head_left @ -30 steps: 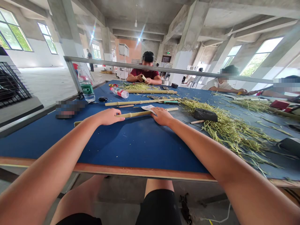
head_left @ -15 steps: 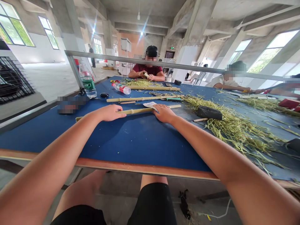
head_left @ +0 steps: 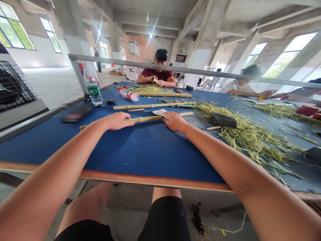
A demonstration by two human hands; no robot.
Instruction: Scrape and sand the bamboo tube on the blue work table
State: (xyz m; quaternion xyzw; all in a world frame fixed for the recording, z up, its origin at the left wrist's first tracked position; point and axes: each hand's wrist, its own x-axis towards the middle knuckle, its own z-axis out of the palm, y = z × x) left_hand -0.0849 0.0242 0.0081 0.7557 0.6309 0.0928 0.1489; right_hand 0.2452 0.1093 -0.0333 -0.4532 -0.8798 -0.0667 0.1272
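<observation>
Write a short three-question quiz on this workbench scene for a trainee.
1. What lies under the left hand and the right hand? A: a bamboo pole; B: a steel pipe; C: a wooden ruler.
2. True or false: the green-labelled water bottle stands upright, while the red-labelled plastic bottle lies on its side.
3. What does the co-worker in the maroon shirt hold in both hands?

Key: 1. A. 2. True. 3. A short bamboo piece.
</observation>
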